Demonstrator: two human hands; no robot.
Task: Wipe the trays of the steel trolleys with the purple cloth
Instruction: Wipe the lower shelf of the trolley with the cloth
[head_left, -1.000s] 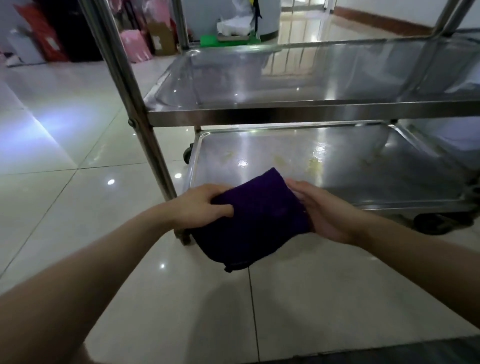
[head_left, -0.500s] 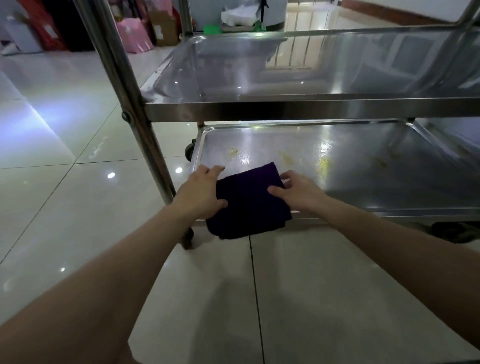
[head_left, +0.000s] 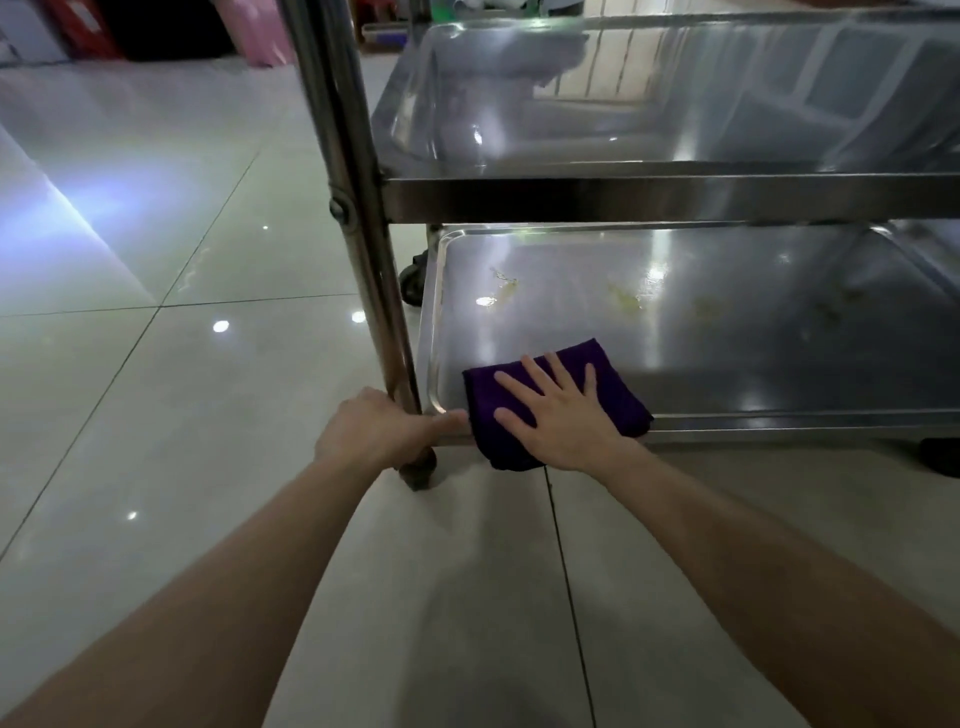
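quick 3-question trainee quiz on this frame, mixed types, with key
1. True or false: the right hand lies flat on the purple cloth.
2. The cloth rests on: A the upper tray, B the lower tray, C the floor?
3. Fill in: the ___ hand grips that tray's corner by the trolley post.
Key: 1 true; 2 B; 3 left hand.

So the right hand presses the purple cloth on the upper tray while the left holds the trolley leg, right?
No: the head view shows the right hand pressing the purple cloth on the lower tray, not the upper. The left hand does hold the trolley leg.
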